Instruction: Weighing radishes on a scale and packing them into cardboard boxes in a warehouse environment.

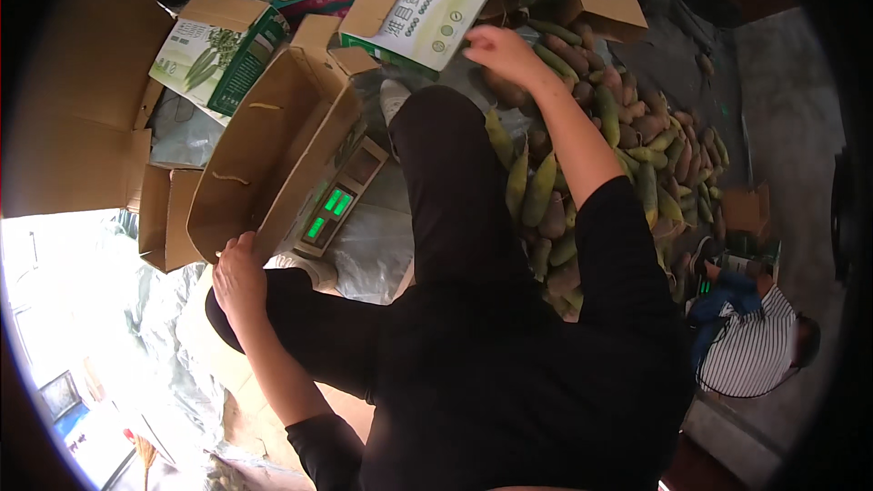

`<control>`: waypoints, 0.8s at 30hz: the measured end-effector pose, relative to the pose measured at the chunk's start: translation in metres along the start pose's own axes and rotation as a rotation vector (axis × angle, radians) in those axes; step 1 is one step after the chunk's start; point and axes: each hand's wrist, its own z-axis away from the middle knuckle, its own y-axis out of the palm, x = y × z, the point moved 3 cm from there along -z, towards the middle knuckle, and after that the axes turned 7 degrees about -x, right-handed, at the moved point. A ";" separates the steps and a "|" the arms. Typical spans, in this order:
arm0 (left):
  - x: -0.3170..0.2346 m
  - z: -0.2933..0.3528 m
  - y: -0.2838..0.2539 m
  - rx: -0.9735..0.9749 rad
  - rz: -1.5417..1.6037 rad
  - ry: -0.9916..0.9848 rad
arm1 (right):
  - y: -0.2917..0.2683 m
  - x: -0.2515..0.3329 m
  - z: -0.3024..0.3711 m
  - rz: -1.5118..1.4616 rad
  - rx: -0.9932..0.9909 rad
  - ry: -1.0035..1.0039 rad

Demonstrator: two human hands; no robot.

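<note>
My left hand grips the near rim of an open cardboard box, which tilts beside my leg. Two string handles show on its inner wall. A scale with lit green displays sits against the box's right side. My right hand reaches forward with curled fingers at the corner of a white and green printed carton. Whether it grips the carton or something behind it is hidden. Under my right arm spreads a heap of long green and brownish radishes.
Another printed carton stands at the far left. A large cardboard sheet rises at the left edge. Clear plastic sheeting covers the floor. At the right sits another person in a striped shirt, beside a small box.
</note>
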 end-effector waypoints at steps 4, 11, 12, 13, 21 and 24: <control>-0.007 -0.003 0.000 0.026 -0.008 -0.016 | -0.007 -0.157 0.077 0.071 -0.120 0.315; 0.003 0.005 0.000 0.088 -0.078 -0.096 | 0.019 -0.239 0.195 0.363 -0.290 0.715; 0.005 0.007 0.000 0.093 -0.041 -0.103 | 0.020 -0.244 0.206 0.363 -0.366 0.743; 0.006 0.008 0.000 0.097 -0.007 -0.115 | 0.022 -0.253 0.213 0.374 -0.386 0.785; -0.013 -0.012 0.010 0.081 0.126 -0.002 | 0.027 -0.329 0.240 -0.083 -0.435 0.940; -0.020 -0.027 0.020 0.091 0.161 -0.038 | 0.040 -0.306 0.230 -0.094 -0.318 0.919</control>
